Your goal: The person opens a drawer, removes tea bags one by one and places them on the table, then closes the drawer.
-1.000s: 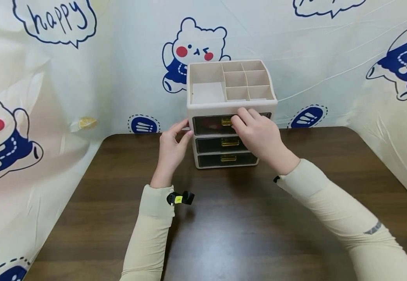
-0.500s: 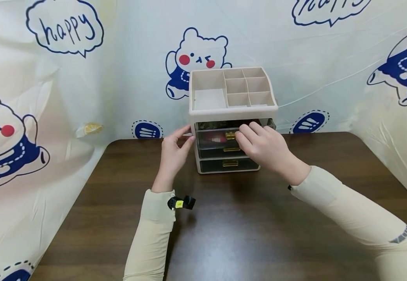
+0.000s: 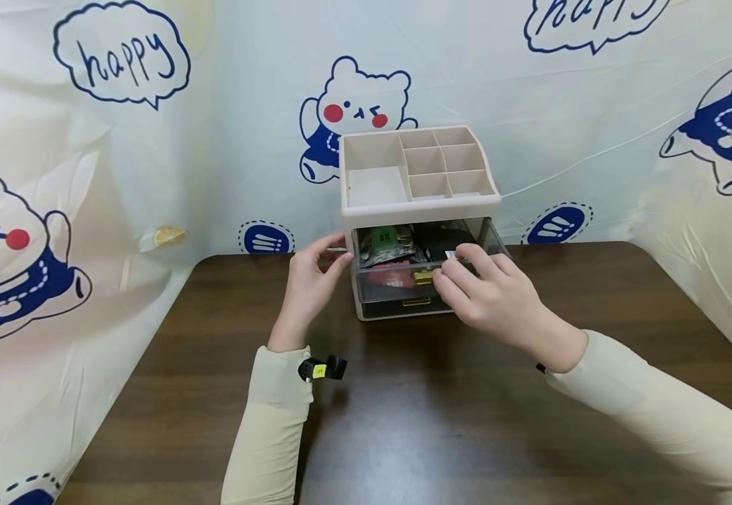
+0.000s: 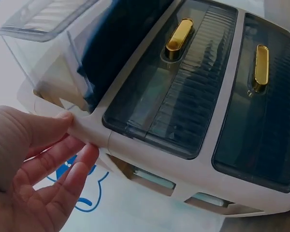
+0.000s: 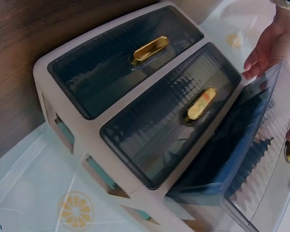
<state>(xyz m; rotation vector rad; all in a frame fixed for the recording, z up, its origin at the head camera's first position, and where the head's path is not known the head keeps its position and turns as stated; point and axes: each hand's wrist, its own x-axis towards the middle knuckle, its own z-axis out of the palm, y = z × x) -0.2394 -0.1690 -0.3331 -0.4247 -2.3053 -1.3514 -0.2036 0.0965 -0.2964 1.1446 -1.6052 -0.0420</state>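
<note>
My two bare hands are at a small off-white organizer (image 3: 419, 212) standing upright on a dark brown table (image 3: 403, 421), just in front of me. My left hand (image 3: 309, 286) pinches the organizer's front left edge: the thumb lies against the front frame, and the fingers reach round to the side. My right hand (image 3: 495, 298) pinches the gold handle (image 3: 424, 277) of the top drawer (image 3: 375, 289), fingers and thumb pressed together on it.

That drawer stands open toward me, between my hands. Through its clear, smoky front I can make out something pink (image 3: 391, 275), nearer my left hand than my right. Behind it lies a shiny packet with a green label (image 3: 387, 238), and next to that, just past my right fingertips, something black (image 3: 441, 238) that I cannot identify. A small white label (image 3: 450, 254) shows right beside those fingertips.

Below my grip are two more dark drawers, both closed — the middle drawer (image 4: 159, 92) and the bottom drawer (image 4: 261, 125), each with a gold handle. Above my hands, the organizer's top has one large section (image 3: 375, 186) on my left hand's side and six small sections (image 3: 426, 160) on my right's. Beyond everything hangs a pale cloth (image 3: 245, 140) printed with blue-clothed bears and "happy" bubbles. A black strap (image 3: 334, 367) with a yellow tag sits at my left wrist.
</note>
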